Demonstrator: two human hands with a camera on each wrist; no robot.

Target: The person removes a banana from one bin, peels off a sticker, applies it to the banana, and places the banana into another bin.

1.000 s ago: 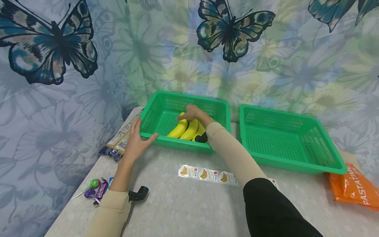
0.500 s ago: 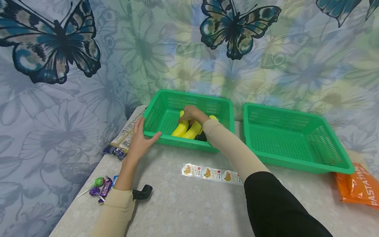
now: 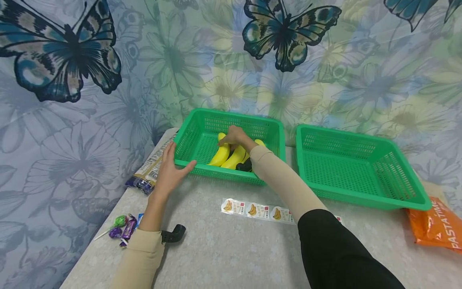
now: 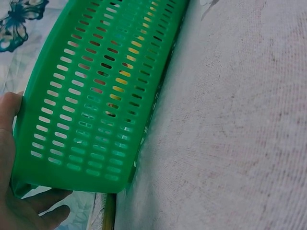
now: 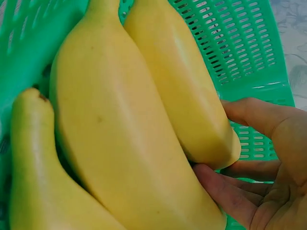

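Observation:
My left hand (image 3: 170, 171) rests at the near left corner of the left green basket (image 3: 231, 176), its thumb on the front rim and its fingers along the left side. Inside that basket lie several yellow bananas (image 3: 235, 157). With my right hand (image 3: 235, 136) I pinch the end of the leftmost banana (image 3: 221, 155). In the right wrist view my thumb and fingers sit on either side of that banana's end (image 5: 180, 81), and two more bananas lie beside it. The left wrist view shows the basket's slotted wall (image 4: 91, 115), with yellow showing through the slots.
A second green basket (image 3: 335, 176) stands to the right, and an orange "PASTA TIME" bag (image 3: 436, 226) beside it. A strip of banana stickers (image 3: 258, 210) lies in front, partly under my right arm. Wrapped candies (image 3: 126, 229) and a blue-and-gold packet (image 3: 148, 170) are at left.
My right hand has gone from hovering over the bananas to holding the end of the leftmost one. My left hand stays at the basket's corner. The head view has shifted slightly.

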